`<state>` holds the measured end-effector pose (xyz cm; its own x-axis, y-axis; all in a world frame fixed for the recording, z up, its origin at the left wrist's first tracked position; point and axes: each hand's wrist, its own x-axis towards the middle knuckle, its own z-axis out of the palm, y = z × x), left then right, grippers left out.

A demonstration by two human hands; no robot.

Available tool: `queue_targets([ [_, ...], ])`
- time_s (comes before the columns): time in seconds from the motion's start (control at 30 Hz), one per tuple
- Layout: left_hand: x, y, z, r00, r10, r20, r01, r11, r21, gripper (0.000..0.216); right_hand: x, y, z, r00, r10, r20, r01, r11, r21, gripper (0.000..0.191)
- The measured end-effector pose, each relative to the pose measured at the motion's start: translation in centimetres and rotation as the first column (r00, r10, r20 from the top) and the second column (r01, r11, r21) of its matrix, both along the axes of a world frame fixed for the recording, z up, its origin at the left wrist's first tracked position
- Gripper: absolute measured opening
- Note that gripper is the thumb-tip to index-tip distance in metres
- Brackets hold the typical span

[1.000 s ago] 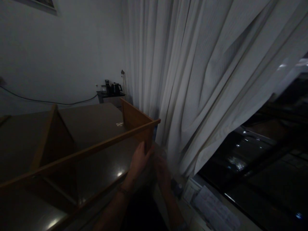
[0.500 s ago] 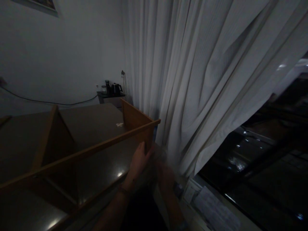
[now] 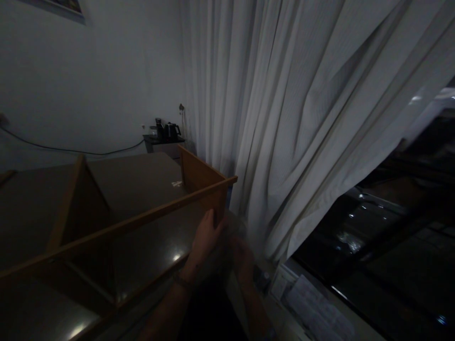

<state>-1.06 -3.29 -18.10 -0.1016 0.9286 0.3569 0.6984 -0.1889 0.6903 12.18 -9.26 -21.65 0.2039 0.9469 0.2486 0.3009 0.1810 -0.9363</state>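
My left hand [image 3: 205, 233] is closed at the corner of a brown wooden shelf unit [image 3: 149, 214], its fingertips against the end panel. From the thumb side a pale, see-through piece of plastic [image 3: 234, 223] spreads toward my right hand [image 3: 242, 258]. That hand is closed a little lower and to the right, with its fingers blurred at the edge of the plastic. Dim light and blur hide the plastic's exact shape and anything inside it. A wooden divider [image 3: 80, 203] stands across the unit to the left.
Long pale curtains [image 3: 284, 118] hang close on the right, beside dark glass [image 3: 373, 246]. Papers or cloth [image 3: 316, 308] lie low at the right. A black kettle [image 3: 172, 130] stands on a small cabinet [image 3: 165, 148] at the back. A cable [image 3: 81, 153] runs along the wall.
My right hand has shifted slightly and its fingers have turned. My left hand and the shelf unit stay in place.
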Motion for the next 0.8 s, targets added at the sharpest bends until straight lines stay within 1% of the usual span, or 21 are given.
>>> queue_targets([
  [0.07,0.0,0.0,0.0,1.0,-0.005,0.009,0.005,1.0,0.004,0.058,0.1,0.2,-0.3,0.996,-0.028,0.081,0.023,0.998,0.053,0.042],
  [0.13,0.0,0.0,0.0,1.0,-0.007,0.016,0.007,1.0,0.011,0.058,0.4,0.4,-0.7,0.976,-0.06,0.208,0.032,0.99,0.135,0.04],
  [0.2,0.0,0.0,0.0,1.0,-0.003,0.021,0.003,1.0,0.014,0.056,0.5,0.5,-1.1,0.947,-0.061,0.316,-0.003,0.98,0.199,0.039],
  [0.23,0.0,0.0,0.0,1.0,-0.006,0.023,0.006,1.0,0.014,0.055,0.6,0.6,-1.2,0.938,-0.045,0.344,-0.03,0.977,0.21,0.039],
  [0.3,0.0,0.0,0.0,0.999,-0.012,0.03,0.011,1.0,0.016,0.054,0.5,0.6,-1.3,0.945,-0.023,0.327,-0.05,0.976,0.212,0.038],
  [0.37,0.0,0.0,0.1,0.999,-0.009,0.036,0.009,1.0,0.017,0.055,0.3,0.6,-1.3,0.973,-0.038,0.226,-0.009,0.98,0.2,0.039],
  [0.43,0.0,-0.1,0.3,0.999,-0.011,0.036,0.01,1.0,0.017,0.055,0.1,0.6,-1.1,0.993,-0.06,0.101,0.043,0.986,0.161,0.041],
  [0.53,0.0,-0.2,0.5,0.999,-0.021,0.029,0.021,1.0,0.01,0.053,0.1,0.6,-0.7,0.999,-0.052,0.003,0.051,0.995,0.091,0.037],
  [0.6,0.0,-0.2,0.5,1.0,-0.01,0.026,0.01,1.0,-0.001,0.055,0.3,0.6,-0.6,0.999,-0.034,0.015,0.032,0.996,0.081,0.035],
  [0.73,0.1,-0.2,0.2,1.0,-0.003,0.029,0.003,1.0,-0.009,0.058,0.7,0.6,-0.8,0.986,-0.023,0.166,0.001,0.991,0.133,0.035],
  [0.8,0.0,-0.1,0.1,1.0,-0.004,0.03,0.004,1.0,-0.002,0.059,0.6,0.5,-1.0,0.986,-0.021,0.167,-0.002,0.991,0.137,0.035],
])
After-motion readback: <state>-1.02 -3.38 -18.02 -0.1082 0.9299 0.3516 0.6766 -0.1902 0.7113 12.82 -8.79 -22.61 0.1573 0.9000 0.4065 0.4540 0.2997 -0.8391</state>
